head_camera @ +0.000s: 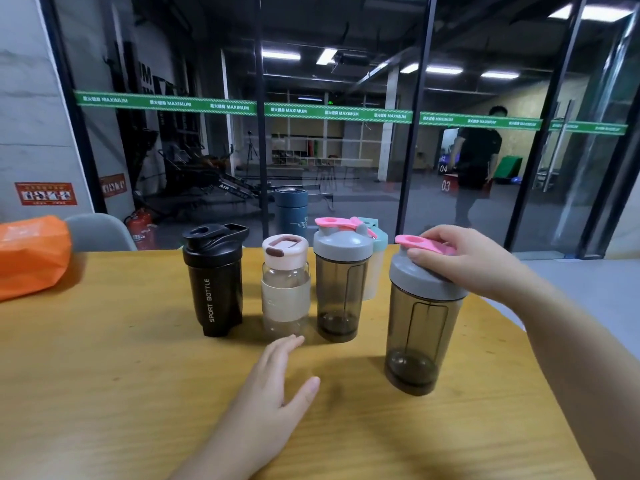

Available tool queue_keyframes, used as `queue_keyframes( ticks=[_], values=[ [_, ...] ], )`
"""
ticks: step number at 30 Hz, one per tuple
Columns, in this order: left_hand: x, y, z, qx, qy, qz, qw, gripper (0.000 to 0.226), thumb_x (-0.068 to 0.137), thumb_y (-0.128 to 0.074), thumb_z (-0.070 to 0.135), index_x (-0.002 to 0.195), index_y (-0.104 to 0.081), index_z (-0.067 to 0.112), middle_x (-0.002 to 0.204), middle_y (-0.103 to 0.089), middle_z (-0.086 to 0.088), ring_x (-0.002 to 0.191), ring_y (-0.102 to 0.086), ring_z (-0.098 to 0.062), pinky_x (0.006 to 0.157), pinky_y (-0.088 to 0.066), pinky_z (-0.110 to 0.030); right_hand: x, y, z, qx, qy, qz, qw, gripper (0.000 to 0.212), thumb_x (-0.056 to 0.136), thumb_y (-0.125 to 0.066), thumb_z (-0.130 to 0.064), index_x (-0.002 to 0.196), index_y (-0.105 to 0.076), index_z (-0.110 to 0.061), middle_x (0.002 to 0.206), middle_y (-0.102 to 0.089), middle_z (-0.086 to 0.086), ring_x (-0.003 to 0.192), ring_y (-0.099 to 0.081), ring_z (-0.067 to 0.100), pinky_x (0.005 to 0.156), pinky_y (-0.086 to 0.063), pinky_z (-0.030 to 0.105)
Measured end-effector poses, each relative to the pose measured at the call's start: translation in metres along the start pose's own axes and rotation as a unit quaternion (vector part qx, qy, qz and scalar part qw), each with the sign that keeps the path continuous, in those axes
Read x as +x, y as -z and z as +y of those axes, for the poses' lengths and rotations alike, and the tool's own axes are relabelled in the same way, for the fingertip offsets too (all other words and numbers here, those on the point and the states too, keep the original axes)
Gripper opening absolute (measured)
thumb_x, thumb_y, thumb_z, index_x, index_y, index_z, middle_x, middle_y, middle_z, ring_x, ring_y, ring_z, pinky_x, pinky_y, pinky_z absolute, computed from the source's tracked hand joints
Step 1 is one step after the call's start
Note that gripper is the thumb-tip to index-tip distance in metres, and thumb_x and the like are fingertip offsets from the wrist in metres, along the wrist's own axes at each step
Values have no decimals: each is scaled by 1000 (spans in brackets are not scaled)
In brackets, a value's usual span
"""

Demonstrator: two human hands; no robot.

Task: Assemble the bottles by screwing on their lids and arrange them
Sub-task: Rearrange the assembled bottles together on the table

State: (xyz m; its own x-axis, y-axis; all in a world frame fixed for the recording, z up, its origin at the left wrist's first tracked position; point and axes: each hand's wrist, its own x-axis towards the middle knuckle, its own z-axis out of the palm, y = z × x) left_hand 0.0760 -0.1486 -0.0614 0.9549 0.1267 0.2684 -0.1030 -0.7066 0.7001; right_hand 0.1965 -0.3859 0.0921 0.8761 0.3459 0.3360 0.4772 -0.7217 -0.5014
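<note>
On the wooden table (pixel 104 375) stand a black sport bottle (pixel 216 289), a clear bottle with a pale pink lid (pixel 284 289) and a smoky shaker with a grey lid and pink flap (pixel 341 282) in a row. Partly hidden behind that shaker is a pale bottle with a teal lid (pixel 375 258). A second smoky shaker (pixel 420 320) stands nearer, to the right, tilted slightly. My right hand (pixel 464 258) grips its grey and pink lid from above. My left hand (pixel 277 382) hovers open over the table in front of the row, fingertips close to the clear bottle's base.
An orange bag (pixel 31 254) lies at the table's far left, with a grey chair back (pixel 100 232) behind it. A dark blue flask (pixel 291 209) stands beyond the table by the glass wall. The table's right edge curves away close to my right forearm.
</note>
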Motion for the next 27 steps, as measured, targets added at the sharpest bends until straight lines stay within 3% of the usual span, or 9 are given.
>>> queue_keyframes(
  ticks=[5, 10, 12, 14, 16, 20, 23, 24, 27],
  values=[
    [9, 8, 1, 40, -73, 39, 996, 44, 89, -48, 51, 130, -32, 47, 133, -13, 45, 128, -4, 26, 108, -37, -29, 7, -4, -4, -27, 24, 8, 999, 41, 84, -52, -56, 113, -61, -27, 91, -58, -15, 83, -52, 1, 59, -38, 21],
    [33, 25, 13, 55, -140, 125, 981, 42, 83, -46, 45, 125, -44, 40, 134, -25, 38, 126, -9, 28, 104, -42, -32, 15, 5, 5, 4, 73, -24, 997, 40, 78, -52, -58, 111, -64, -39, 103, -64, -21, 94, -56, -1, 70, -43, 19],
    [48, 33, 19, 86, -188, 138, 969, 47, 84, -43, 49, 127, -48, 33, 135, -31, 29, 127, -10, 27, 111, -25, -17, 19, 8, 9, 20, 93, -20, 995, 43, 66, -49, -64, 103, -64, -46, 98, -62, -31, 92, -56, -6, 68, -40, 15],
    [64, 44, 28, 118, -222, 140, 958, 50, 84, -41, 49, 128, -50, 27, 137, -34, 21, 128, -12, 23, 106, -8, 0, 21, 10, 12, 42, 109, -11, 993, 39, 58, -50, -66, 93, -63, -52, 92, -65, -33, 90, -59, -9, 68, -41, 13],
    [83, 54, 36, 146, -238, 142, 950, 47, 87, -46, 40, 130, -50, 22, 141, -38, 13, 133, -17, 11, 103, -4, 2, 23, 12, 14, 61, 119, -8, 991, 32, 57, -54, -63, 87, -64, -55, 89, -67, -34, 89, -60, -11, 66, -45, 9],
    [124, 69, 50, 220, -284, 140, 923, 48, 88, -46, 38, 128, -52, 13, 141, -45, -5, 139, -28, -17, 112, -15, -20, 24, 15, 15, 63, 132, -22, 989, 29, 62, -57, -62, 88, -65, -53, 91, -67, -34, 88, -61, -10, 66, -46, 10],
    [157, 76, 56, 287, -292, 111, 905, 56, 88, -35, 46, 128, -53, 11, 142, -46, -10, 137, -33, -22, 111, -21, -28, 26, 13, 13, 44, 124, -32, 991, 18, 77, -57, -54, 92, -65, -48, 89, -69, -24, 85, -59, -9, 67, -42, 17],
    [168, 78, 57, 289, -286, 109, 907, 59, 88, -33, 48, 129, -53, 10, 143, -45, -11, 137, -33, -23, 112, -22, -31, 26, 11, 11, 35, 117, -29, 992, 21, 77, -55, -56, 92, -65, -46, 88, -68, -22, 84, -58, -8, 65, -42, 17],
    [198, 81, 63, 241, -219, 155, 933, 57, 93, -33, 45, 138, -43, 11, 151, -32, -11, 142, -24, -25, 116, -21, -43, 26, 4, 2, -7, 102, -29, 994, 54, 62, -43, -75, 91, -65, -35, 88, -64, -16, 80, -59, 3, 66, -49, 27]
  ],
)
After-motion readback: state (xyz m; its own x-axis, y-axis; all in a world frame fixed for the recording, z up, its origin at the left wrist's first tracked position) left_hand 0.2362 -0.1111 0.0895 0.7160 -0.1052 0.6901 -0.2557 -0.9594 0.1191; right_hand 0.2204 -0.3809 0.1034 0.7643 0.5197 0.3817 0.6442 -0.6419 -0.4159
